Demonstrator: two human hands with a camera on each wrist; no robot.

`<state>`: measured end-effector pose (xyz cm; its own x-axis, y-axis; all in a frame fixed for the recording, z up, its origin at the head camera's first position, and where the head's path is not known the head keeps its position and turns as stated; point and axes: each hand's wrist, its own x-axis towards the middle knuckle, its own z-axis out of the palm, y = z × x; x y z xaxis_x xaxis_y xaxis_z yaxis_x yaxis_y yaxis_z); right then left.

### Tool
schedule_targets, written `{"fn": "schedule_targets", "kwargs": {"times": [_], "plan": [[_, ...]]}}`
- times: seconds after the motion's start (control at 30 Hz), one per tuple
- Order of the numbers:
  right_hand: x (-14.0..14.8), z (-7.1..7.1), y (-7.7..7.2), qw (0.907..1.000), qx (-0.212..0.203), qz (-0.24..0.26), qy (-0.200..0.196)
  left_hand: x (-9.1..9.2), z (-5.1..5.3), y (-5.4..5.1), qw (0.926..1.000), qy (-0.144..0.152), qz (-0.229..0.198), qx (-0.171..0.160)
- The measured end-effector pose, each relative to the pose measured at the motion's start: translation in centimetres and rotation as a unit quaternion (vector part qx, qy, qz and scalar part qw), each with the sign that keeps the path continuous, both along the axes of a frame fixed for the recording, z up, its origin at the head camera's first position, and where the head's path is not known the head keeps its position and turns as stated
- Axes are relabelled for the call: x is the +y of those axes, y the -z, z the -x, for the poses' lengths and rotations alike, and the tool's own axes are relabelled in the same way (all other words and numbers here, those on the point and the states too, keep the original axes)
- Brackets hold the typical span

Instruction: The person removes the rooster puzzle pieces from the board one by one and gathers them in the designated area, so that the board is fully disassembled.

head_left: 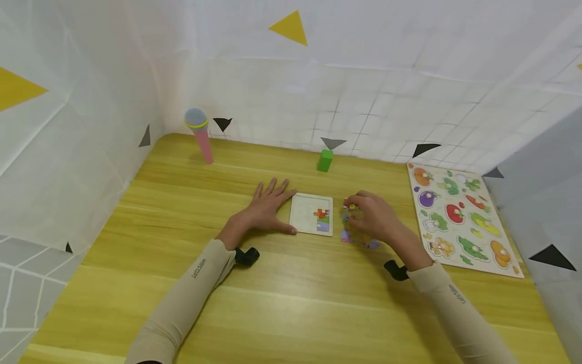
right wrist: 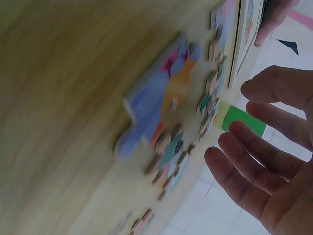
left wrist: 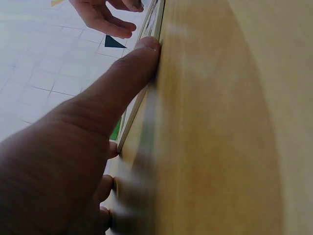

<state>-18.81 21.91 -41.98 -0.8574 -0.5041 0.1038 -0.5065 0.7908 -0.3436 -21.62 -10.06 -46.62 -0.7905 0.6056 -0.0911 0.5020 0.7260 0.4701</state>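
A small pale puzzle tray point(head_left: 302, 215) lies flat on the table, with a few joined jigsaw pieces point(head_left: 323, 221) in its lower right part. My left hand point(head_left: 263, 211) rests at the tray's left side with fingers spread; its thumb point(left wrist: 142, 51) touches the tray's edge. To the right of the tray, my right hand point(head_left: 376, 218) hovers over loose jigsaw pieces point(head_left: 346, 236). Nothing shows between its loosely bent fingers in the right wrist view. One larger purple and orange piece point(right wrist: 166, 93) lies near that hand, and several others are partly hidden under it in the head view.
A green block point(head_left: 325, 161) stands behind the tray near the wall. At the back left is a pink toy microphone point(head_left: 204, 144). A vegetable knob-puzzle board point(head_left: 488, 265) lies on the right of the wooden table point(head_left: 291, 308). White sheeting point(head_left: 254, 91) surrounds the back and sides.
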Motion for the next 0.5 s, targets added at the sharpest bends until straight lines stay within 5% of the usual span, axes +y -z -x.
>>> {"fn": "schedule_targets", "kwargs": {"times": [0.5], "plan": [[-2.9, -0.3, 0.7, 0.9992, 0.0, 0.025, -0.031, 0.1, 0.1, 0.0, 1.0, -0.001, 0.006, -0.004]]}}
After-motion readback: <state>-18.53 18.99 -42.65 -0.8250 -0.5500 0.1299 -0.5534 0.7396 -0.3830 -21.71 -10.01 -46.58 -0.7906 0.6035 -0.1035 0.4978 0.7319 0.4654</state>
